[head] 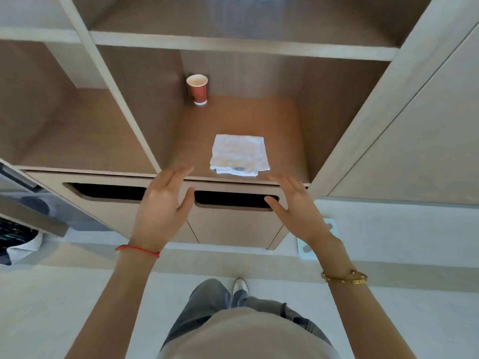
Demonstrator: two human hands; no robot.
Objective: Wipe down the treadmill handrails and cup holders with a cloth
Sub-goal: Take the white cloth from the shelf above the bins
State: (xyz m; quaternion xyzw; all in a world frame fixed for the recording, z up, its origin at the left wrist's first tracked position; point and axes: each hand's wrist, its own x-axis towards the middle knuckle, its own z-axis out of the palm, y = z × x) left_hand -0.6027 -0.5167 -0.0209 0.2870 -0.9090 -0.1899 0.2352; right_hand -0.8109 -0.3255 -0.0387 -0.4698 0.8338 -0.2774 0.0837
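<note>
A folded white cloth [239, 155] lies flat on a brown wooden shelf [233, 117], close to its front edge. My left hand [163, 206] is raised in front of the shelf edge, just left of the cloth, fingers spread and holding nothing. My right hand [295, 206] is held up at the same height, just right of the cloth, also open and holding nothing. Neither hand touches the cloth. No treadmill, handrail or cup holder is in view.
A red paper cup [198, 89] stands at the back left of the same shelf. Below the shelf are drawers with dark slot handles [236, 200]. Upright dividers bound the compartment on both sides. A pale blue object [317, 239] lies on the floor at right.
</note>
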